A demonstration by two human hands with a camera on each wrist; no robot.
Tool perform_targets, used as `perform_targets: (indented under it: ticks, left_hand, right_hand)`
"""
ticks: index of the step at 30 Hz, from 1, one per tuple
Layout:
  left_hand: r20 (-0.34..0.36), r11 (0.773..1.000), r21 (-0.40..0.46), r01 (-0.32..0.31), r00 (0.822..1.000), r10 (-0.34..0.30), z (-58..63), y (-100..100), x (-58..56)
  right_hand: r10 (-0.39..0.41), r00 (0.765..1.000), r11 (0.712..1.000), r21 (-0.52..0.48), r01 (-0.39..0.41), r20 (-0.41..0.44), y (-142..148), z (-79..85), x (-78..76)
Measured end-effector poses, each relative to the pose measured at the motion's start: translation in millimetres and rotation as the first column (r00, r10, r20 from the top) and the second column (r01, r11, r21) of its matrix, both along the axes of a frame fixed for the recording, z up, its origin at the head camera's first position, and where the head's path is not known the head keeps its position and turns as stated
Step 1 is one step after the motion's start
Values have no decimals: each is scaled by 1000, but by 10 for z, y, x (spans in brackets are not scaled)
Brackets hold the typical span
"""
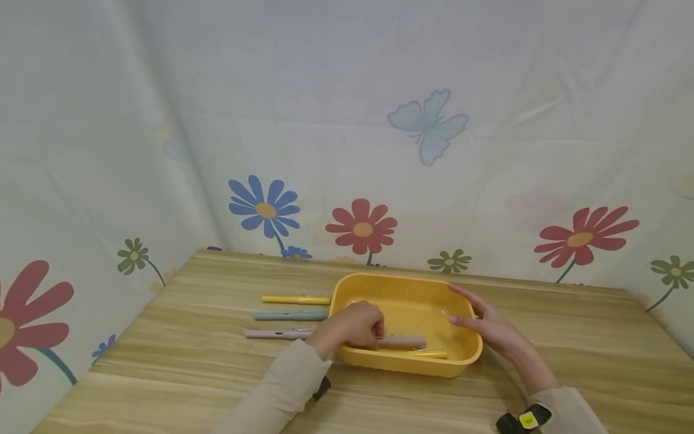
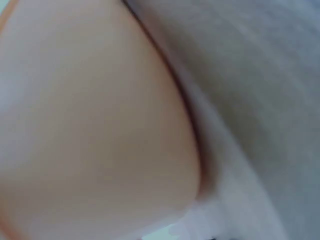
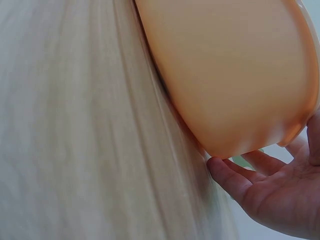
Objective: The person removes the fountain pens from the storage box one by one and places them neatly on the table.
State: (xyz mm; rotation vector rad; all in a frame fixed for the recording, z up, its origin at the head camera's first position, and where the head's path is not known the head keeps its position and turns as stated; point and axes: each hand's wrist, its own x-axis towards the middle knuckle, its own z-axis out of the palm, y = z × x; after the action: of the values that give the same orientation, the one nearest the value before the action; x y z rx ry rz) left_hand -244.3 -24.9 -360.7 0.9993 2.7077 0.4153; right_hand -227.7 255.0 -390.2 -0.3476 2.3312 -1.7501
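A yellow plastic box (image 1: 401,361) sits on the wooden table. My left hand (image 1: 360,324) reaches over its left wall, fingers curled down at the end of a pink pen (image 1: 403,342) inside. Next to that pen, along the front wall, lies a yellow pen (image 1: 428,354). My right hand (image 1: 493,328) grips the box's right end, its thumb over the rim and the other fingers around the outside. In the right wrist view, fingertips of the right hand (image 3: 280,187) touch the box's outer wall (image 3: 235,80). The left wrist view shows mostly the blurred box wall (image 2: 95,120); the left fingers are hidden there.
Left of the box, a yellow pen (image 1: 295,299), a blue-green pen (image 1: 290,316) and another pink pen (image 1: 276,333) lie side by side on the table (image 1: 179,361). A flower-printed curtain (image 1: 303,132) hangs behind the table's far edge.
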Motion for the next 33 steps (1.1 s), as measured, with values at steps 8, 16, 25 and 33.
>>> perform_targets:
  ticks: [8, 16, 25, 33]
  left_hand:
    - [40, 996, 79, -40, 999, 37, 136, -56, 36]
    - [12, 990, 141, -18, 1000, 17, 308, -172, 83]
    - [-33, 980, 197, -1, 999, 8, 502, -440, 195]
    - [-19, 958, 281, -57, 998, 65, 535, -811, 279]
  right_hand:
    - [-8, 1000, 1000, 14, 8, 18, 3, -19, 5]
    - [0, 1000, 1000, 15, 0, 12, 3, -6, 12]
    - [-11, 1000, 1000, 12, 10, 24, -7, 16, 11]
    - [-2, 1000, 1000, -3, 2, 26, -20, 17, 5]
